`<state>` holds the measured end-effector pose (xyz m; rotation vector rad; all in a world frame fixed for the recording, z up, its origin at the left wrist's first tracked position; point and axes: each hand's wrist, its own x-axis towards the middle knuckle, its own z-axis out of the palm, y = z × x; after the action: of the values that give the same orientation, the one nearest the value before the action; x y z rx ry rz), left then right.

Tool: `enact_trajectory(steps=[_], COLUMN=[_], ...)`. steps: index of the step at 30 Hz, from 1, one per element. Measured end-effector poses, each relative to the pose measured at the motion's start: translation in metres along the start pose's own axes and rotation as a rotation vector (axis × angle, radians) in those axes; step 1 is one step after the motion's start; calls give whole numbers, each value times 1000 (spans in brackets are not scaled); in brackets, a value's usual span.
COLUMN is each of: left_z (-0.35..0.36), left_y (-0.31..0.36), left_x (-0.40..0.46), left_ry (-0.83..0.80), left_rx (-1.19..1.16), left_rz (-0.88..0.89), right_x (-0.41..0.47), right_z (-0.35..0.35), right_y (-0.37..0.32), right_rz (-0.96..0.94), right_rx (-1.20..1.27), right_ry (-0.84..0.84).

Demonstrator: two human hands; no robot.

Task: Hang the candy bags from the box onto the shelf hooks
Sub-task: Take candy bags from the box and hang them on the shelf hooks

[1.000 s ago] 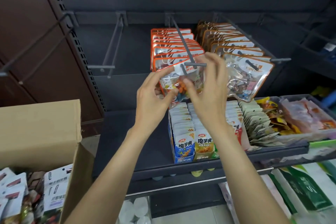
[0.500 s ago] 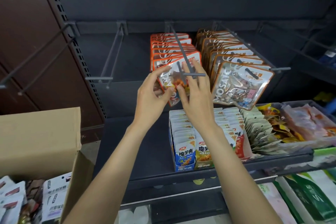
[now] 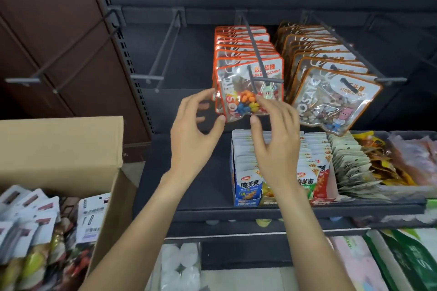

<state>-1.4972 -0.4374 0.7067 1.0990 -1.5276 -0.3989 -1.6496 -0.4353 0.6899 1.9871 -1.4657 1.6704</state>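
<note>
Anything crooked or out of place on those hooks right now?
Only slightly. The front orange-edged clear candy bag hangs on the middle dark metal hook tilted against the straighter bags behind it. Both hands are loose beside it: left hand, right hand. The brown-edged clear candy bags hang fanned but orderly. No spill or damage shows.

The orange-edged candy bag (image 3: 249,92) reads "CANDY"; the brown-edged candy bag (image 3: 333,99) reads "MOSAIC" and "STONE CANDY"; the blue snack pack (image 3: 248,186) shows Chinese characters.
</note>
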Motion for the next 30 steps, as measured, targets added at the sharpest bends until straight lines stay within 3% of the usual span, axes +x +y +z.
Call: enact_trajectory(steps=[5,8,13,17,24,30], left_z=[-38,-75,-158,-230,-346,-395], left_y=[-1,-10,-47,-78,-143,-246], left_x=[-42,-71,-136,-196,-216,-162], left_ry=[209,213,-70,-153,-215,-511], left_rx=[158,342,608,664,691,631], left_rz=[131,127,-189,-438,-586,-514], right_x=[-23,-43,-97,-139,-159,-185], right_z=[-3,9,44,73,143,239], right_y=[-25,-42,-67,-98,-189,-223], right_rz=[-95,-113,-126,-169,-103,75], right_rx=[155,233,178,124,272,-12], right_ry=[22,-110,-607,-913,-1070,-1281])
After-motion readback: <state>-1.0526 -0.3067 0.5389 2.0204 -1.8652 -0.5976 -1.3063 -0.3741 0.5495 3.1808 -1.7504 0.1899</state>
